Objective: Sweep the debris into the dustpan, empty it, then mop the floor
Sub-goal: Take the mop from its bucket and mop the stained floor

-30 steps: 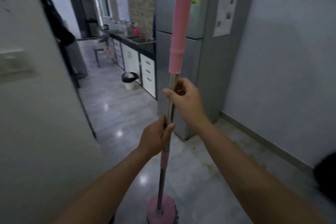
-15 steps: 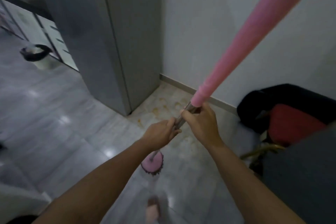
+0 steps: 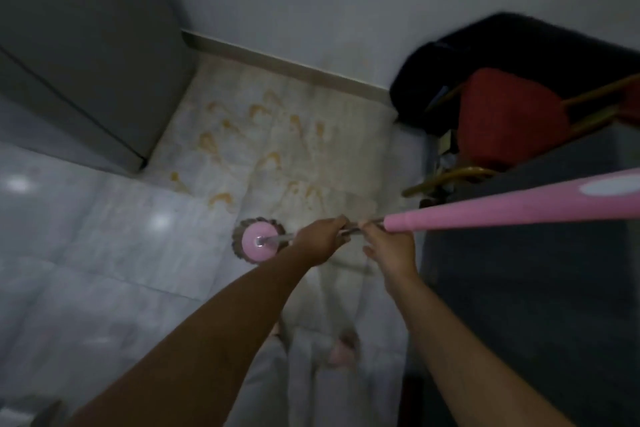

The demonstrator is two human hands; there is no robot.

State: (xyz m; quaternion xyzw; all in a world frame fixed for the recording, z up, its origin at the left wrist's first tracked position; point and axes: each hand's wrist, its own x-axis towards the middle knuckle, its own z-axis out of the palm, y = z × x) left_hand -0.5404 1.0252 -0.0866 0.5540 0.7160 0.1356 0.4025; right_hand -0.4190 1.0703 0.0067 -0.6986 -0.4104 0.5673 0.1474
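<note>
1. Two hands are clamped on the mop handle (image 3: pixel 485 210): the left hand (image 3: pixel 320 241) low on the metal shaft, the right hand (image 3: pixel 389 246) just behind it.
2. The pink mop head (image 3: pixel 259 243) is set on the floor (image 3: pixel 104 253), near orange stains (image 3: pixel 256 135) by the fridge (image 3: pixel 86 45).

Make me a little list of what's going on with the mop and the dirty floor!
tool: mop, pink head on the floor
left hand: gripping the metal pole, lower down
right hand: gripping the pole by the pink handle
mess: orange-brown stains on the floor tiles, beyond the mop head
nearby: grey fridge, red and black things by the wall
</note>
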